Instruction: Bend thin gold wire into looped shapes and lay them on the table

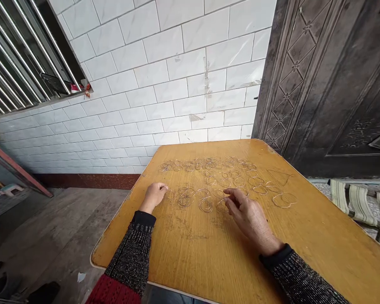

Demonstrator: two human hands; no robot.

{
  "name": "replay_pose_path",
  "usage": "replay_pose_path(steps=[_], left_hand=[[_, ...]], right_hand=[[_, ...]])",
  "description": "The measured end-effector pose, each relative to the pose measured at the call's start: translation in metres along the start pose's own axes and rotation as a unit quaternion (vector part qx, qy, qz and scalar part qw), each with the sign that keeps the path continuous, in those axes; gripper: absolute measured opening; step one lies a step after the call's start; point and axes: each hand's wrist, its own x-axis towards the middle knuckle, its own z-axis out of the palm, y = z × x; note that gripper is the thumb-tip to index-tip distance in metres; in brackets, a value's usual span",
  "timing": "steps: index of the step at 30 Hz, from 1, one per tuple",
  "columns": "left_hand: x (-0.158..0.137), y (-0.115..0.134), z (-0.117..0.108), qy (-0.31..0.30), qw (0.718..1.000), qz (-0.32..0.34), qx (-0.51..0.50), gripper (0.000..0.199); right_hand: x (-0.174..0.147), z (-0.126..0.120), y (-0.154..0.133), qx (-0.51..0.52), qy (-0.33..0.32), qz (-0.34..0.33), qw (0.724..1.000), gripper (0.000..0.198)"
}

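Many thin wire pieces, bent into figure-eight loops, lie in rough rows on a wooden table (183, 249). My left hand (154, 196) is at the left end of the nearer row, its fingertips pinched together on a thin wire loop (169, 194) that shows only faintly. Over the same row, further right, is my right hand (248, 215). Its thumb and forefinger are curved and slightly apart, just above a wire figure-eight (221, 205) that it partly covers. Between the hands lie another figure-eight (205, 200) and an overlapping bundle of wire loops (185, 197).
Further loops (209, 162) form the back row. A wire triangle (280, 176) is at the right. Beyond the table stand a white tiled wall (164, 97) and a dark carved door (329, 93). A barred window (22, 55) is at upper left, a striped woven seat (362, 204) at right.
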Motion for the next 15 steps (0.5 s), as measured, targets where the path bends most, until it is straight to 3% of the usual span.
replay_pose_path(steps=[4, 8, 12, 15], left_hand=[[-0.003, 0.003, -0.013, 0.037, 0.996, 0.01, 0.076, 0.023], [-0.014, 0.0, -0.041, 0.055, 0.991, 0.038, 0.12, 0.027], [-0.029, -0.019, -0.065, 0.029, 0.986, 0.049, 0.158, 0.023], [-0.042, -0.038, -0.067, 0.014, 0.981, 0.04, 0.19, 0.022]], right_hand=[[0.0, 0.001, 0.001, 0.003, -0.001, 0.001, 1.0, 0.026], [0.0, 0.002, 0.003, 0.013, -0.011, 0.009, 1.0, 0.026], [-0.001, 0.003, 0.003, 0.011, -0.016, 0.003, 1.0, 0.026], [-0.002, 0.004, 0.004, 0.004, -0.02, 0.001, 1.0, 0.026]])
